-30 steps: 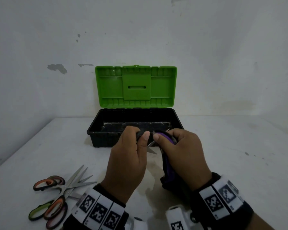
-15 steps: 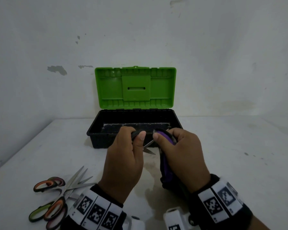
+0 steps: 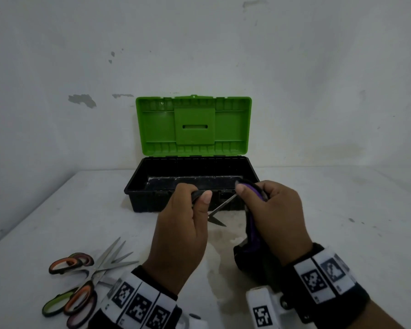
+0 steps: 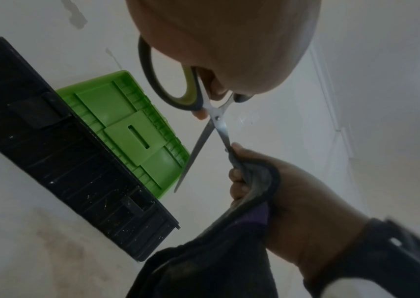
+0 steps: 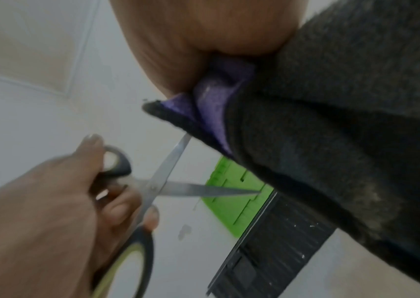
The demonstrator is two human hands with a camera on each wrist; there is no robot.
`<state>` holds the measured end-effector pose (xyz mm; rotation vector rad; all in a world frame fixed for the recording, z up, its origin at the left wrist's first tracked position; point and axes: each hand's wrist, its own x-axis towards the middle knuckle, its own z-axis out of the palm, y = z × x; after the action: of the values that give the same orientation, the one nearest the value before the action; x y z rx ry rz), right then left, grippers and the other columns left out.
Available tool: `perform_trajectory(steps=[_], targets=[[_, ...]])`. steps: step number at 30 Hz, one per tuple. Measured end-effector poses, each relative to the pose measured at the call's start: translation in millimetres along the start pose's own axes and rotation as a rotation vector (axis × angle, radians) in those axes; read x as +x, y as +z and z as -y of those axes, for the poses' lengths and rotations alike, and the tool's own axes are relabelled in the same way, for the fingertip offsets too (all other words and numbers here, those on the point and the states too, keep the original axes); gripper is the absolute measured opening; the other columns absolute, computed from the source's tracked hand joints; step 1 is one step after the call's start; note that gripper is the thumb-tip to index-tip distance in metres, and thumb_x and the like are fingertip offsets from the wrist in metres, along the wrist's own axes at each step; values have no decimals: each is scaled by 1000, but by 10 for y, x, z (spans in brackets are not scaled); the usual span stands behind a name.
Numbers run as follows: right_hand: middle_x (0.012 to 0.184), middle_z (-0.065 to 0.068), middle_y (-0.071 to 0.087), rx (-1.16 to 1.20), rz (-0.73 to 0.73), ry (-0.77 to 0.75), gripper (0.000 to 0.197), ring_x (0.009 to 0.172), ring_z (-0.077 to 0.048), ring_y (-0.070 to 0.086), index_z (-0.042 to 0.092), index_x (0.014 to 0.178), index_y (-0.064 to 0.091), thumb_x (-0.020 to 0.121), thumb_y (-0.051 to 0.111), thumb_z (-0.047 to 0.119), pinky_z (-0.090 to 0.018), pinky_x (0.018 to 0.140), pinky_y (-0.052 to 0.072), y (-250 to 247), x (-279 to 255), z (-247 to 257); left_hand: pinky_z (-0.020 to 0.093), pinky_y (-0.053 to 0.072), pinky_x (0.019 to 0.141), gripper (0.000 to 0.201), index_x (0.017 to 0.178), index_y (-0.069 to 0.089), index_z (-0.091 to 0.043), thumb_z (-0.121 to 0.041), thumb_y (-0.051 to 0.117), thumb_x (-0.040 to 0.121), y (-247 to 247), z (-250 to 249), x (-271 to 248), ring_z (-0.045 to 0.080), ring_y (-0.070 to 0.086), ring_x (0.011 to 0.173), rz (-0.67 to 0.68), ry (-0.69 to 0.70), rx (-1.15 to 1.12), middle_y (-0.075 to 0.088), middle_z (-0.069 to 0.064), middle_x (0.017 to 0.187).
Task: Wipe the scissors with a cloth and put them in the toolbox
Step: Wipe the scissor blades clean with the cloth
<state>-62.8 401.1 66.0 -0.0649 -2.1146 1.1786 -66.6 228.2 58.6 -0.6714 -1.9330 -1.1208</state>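
My left hand [image 3: 190,210] grips the black and yellow-green handles of a pair of scissors [image 4: 213,119], held above the table with the blades spread apart. My right hand [image 3: 266,210] pinches a dark grey and purple cloth [image 5: 318,141] around the end of one blade [image 3: 223,204]; the other blade [image 3: 217,221] points free. The cloth [image 3: 252,238] hangs down below my right hand. Behind both hands stands the toolbox [image 3: 138,186], a black tub with its green lid [image 3: 192,125] raised against the wall.
Several more scissors [image 3: 86,276] with orange, green and purple handles lie in a pile at the table's near left. The white wall rises right behind the toolbox. A bare white table [image 3: 342,222] stretches to the right.
My left hand has drawn the scissors leftward, away from my right hand, so more of the wiped blade shows between the hands.
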Motion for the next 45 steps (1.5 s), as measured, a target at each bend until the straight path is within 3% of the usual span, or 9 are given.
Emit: perform_trajectory(steps=[3, 8, 13, 22, 29, 34, 38, 42, 45], targets=[[46, 4, 50, 60, -46, 68, 39, 44, -5, 43, 13, 56, 63, 85, 75, 36, -26, 49, 38, -132, 120, -113, 23, 47, 41, 24, 83, 42, -25, -40, 36, 101, -39, -37, 23, 13, 55, 43, -17, -187, -124, 52, 1, 56], [55, -2, 64, 198, 99, 7, 18, 49, -6, 53, 16, 69, 73, 83, 77, 27, -17, 50, 43, -298, 75, -16, 32, 49, 43, 35, 88, 44, -4, -35, 41, 103, -83, -33, 163, 23, 32, 50, 24, -820, -560, 31, 11, 57], [63, 1, 70, 282, 320, -86, 10, 55, -6, 60, 18, 70, 75, 76, 81, 24, -16, 55, 47, -246, -42, 120, 28, 46, 43, 30, 90, 49, -8, -34, 45, 103, -63, -87, 238, 15, 34, 44, 43, -1094, -787, 33, 4, 61], [56, 3, 65, 364, 398, -44, 15, 53, -7, 58, 21, 64, 73, 71, 83, 29, -20, 52, 46, -128, -141, 159, 26, 44, 41, 28, 93, 52, -7, -34, 49, 101, -70, -198, 284, 13, 35, 44, 119, -1183, -788, 35, 4, 64], [52, 3, 63, 407, 194, 59, 17, 47, -8, 54, 12, 69, 73, 78, 80, 24, -19, 51, 45, -150, -86, 157, 26, 44, 40, 27, 90, 51, -8, -32, 49, 101, -77, -221, 324, 12, 34, 42, 137, -1179, -778, 35, 2, 57], [54, 2, 64, 339, 276, 22, 22, 49, -7, 55, 13, 68, 73, 74, 80, 33, -18, 51, 46, -151, -128, 225, 26, 43, 41, 27, 90, 52, -8, -34, 51, 101, -79, -188, 298, 12, 34, 43, 157, -1193, -775, 38, 1, 57], [52, 3, 64, 385, 143, 76, 19, 48, -6, 54, 15, 68, 74, 75, 80, 31, -17, 51, 45, -161, -53, 154, 25, 43, 39, 26, 90, 51, -8, -32, 50, 101, -91, -194, 297, 12, 34, 43, 160, -1197, -782, 37, 2, 58], [54, 3, 65, 335, 243, 40, 18, 49, -5, 55, 13, 70, 74, 77, 80, 28, -16, 51, 45, -129, -136, 198, 25, 42, 39, 26, 92, 51, -8, -32, 50, 101, -116, -181, 293, 12, 35, 42, 179, -1195, -768, 38, 2, 57], [52, 0, 63, 373, 142, 74, 19, 48, -8, 53, 11, 70, 74, 76, 81, 27, -17, 50, 44, -138, -69, 154, 25, 42, 40, 26, 91, 51, -8, -32, 50, 101, -135, -181, 300, 11, 34, 42, 180, -1195, -761, 37, 1, 56]])
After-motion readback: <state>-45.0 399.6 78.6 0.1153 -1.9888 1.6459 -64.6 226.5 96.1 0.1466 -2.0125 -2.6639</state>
